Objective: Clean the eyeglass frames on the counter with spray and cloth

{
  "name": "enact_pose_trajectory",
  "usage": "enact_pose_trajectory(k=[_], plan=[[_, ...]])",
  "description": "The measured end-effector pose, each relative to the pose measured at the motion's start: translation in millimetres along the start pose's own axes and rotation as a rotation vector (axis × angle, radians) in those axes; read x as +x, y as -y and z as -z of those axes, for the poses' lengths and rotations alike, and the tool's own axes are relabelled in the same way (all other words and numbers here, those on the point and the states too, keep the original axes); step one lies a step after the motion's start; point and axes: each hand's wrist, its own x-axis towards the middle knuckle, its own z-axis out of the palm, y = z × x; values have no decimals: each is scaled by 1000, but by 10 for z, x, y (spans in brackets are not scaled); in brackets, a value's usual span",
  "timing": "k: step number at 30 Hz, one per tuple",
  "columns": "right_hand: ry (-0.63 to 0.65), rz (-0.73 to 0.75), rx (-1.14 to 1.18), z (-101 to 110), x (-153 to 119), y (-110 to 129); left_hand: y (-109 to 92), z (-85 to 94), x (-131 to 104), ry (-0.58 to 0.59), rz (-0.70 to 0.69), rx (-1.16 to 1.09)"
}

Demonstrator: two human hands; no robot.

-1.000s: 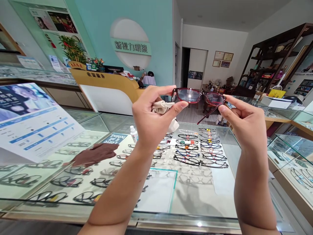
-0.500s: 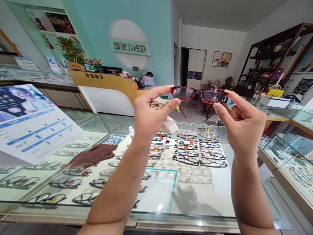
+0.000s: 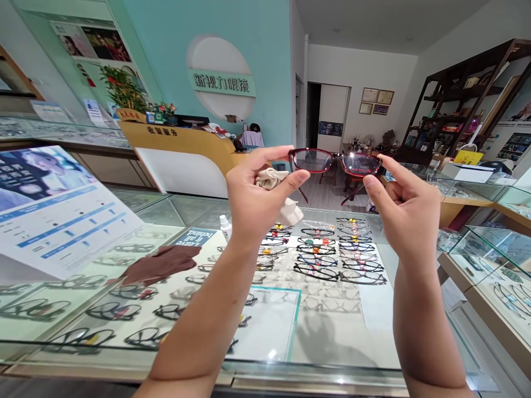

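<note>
A pair of dark red eyeglasses (image 3: 337,157) is held up above the counter, lenses facing me and temples pointing away. My left hand (image 3: 262,190) pinches the left end of the frame between thumb and forefinger. A cream cloth (image 3: 291,211) is tucked in that same hand and hangs below the thumb. On the opposite end, my right hand (image 3: 409,207) grips the rim with thumb and forefinger, its other fingers curled in. Light glints off the right lens, which carries small red lettering.
Below is a glass display counter (image 3: 332,354) with rows of eyeglasses (image 3: 317,260). On it lie a brown cloth (image 3: 164,263), a small white bottle (image 3: 225,225) and a standing printed card (image 3: 62,215). Another glass case (image 3: 493,265) stands at the right.
The eyeglasses have tilted slightly, so both temple tips now show below the frame. My right hand has shifted a little to the left. The cloth stays in my left hand.
</note>
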Motion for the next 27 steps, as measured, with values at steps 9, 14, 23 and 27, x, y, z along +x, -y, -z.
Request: enact_pose_trajectory(k=[9, 14, 23, 27], plan=[[126, -101, 137, 1, 65, -96, -228, -68, -65, -95, -151, 66], [163, -142, 189, -3, 120, -156, -293, -76, -71, -79, -152, 101], [176, -197, 240, -6, 143, -136, -318, -97, -82, -73, -146, 128], [174, -186, 223, -8, 152, -169, -317, -107, -80, -81, -162, 154]])
